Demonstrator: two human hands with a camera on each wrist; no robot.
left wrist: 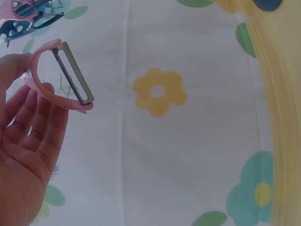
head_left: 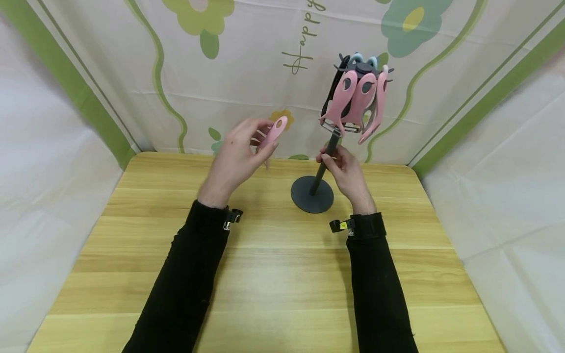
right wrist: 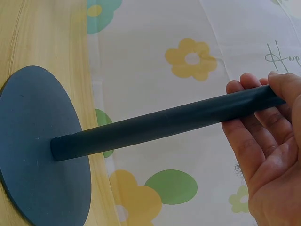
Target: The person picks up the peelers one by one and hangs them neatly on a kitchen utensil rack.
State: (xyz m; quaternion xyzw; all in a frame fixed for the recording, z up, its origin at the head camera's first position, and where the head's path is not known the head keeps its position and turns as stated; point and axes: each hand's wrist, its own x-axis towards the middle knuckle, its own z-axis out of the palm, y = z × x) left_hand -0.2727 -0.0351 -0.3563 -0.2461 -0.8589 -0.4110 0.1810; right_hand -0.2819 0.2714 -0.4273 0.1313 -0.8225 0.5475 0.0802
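My left hand (head_left: 238, 152) holds a pink vegetable peeler (head_left: 275, 130) above the table's back edge, pinching it between thumb and fingers. In the left wrist view the peeler's metal blade (left wrist: 74, 73) faces away from the palm. My right hand (head_left: 346, 171) grips the dark pole of a stand (right wrist: 164, 123), whose round base (head_left: 312, 201) rests on the table. Several pink peelers (head_left: 344, 95) hang from the hooked top of the stand, blades downward. Light blue handles (head_left: 371, 61) and a black handle (head_left: 336, 81) show behind them; what tools these belong to is partly hidden.
The wooden table (head_left: 282, 279) reaches back to a white cloth wall (head_left: 247, 73) printed with flowers. Plain white cloth sides (head_left: 48, 147) with green borders stand left and right. A small strap-mounted camera (head_left: 234, 215) sits on each wrist.
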